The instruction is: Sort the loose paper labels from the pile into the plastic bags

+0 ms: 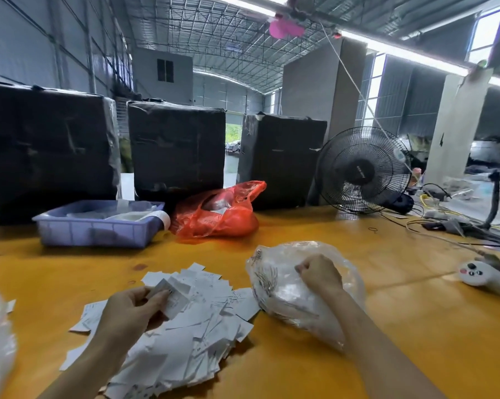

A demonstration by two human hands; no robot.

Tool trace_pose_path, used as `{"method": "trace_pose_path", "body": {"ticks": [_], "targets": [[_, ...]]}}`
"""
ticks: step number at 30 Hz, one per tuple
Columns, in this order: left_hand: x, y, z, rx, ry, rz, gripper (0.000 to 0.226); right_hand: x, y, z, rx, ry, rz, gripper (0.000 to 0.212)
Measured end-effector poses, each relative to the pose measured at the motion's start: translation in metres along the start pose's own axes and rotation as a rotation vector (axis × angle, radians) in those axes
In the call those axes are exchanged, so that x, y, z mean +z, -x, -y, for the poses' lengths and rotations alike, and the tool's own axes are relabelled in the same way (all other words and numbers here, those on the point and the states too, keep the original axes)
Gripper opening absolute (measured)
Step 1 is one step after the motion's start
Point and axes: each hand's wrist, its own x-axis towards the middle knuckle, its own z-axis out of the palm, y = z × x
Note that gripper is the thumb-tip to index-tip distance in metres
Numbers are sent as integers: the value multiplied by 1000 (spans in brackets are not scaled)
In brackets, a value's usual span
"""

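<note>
The loose paper labels lie in a fanned, overlapping pile on the yellow table, at about 7 o'clock from the clear plastic bag, which touches the pile's right edge; the left hand hovers over the pile, thumb and fingers pinching a small stack of labels; the right hand rests on top of the bag, fingers curled into a fist that seems to gather the film, though whether it grips the mouth I cannot tell. The labels look thin, light and slick, likely to slide or fan apart; a pinch across the stack's short edge should hold them square. The bag is soft, limp, crinkly; it likely needs its mouth held open. A red plastic bag sits at 12 o'clock from the pile, beside a purple tray.
</note>
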Motion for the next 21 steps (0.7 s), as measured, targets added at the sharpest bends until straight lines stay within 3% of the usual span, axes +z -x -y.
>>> {"method": "trace_pose_path", "body": {"ticks": [5,7,10,12,13,15,17,19,21], "targets": [[3,0,-1,-19,-30,-10,10,-13,0,-2,-92,1,153,50],[4,4,-3,3,-29,-21,8,-19,3,-1,-105,-59,86,53],[4,10,-7,94,-96,-52,22,-32,16,12,-183,-105,-145,25],[7,14,-12,164,-191,-51,22,-41,30,30,-240,-338,-169,21],[9,16,-14,193,-248,-53,26,-45,39,41,-261,-557,-51,22],[14,21,-22,213,-328,-35,39,-43,59,64,-279,-878,342,21],[19,27,-33,151,-239,33,36,-30,77,85,-324,-876,640,20],[20,33,-44,43,-84,158,36,-10,89,103,-405,-791,738,15],[17,35,-48,48,-112,240,53,8,96,115,-461,-718,717,11]]}}
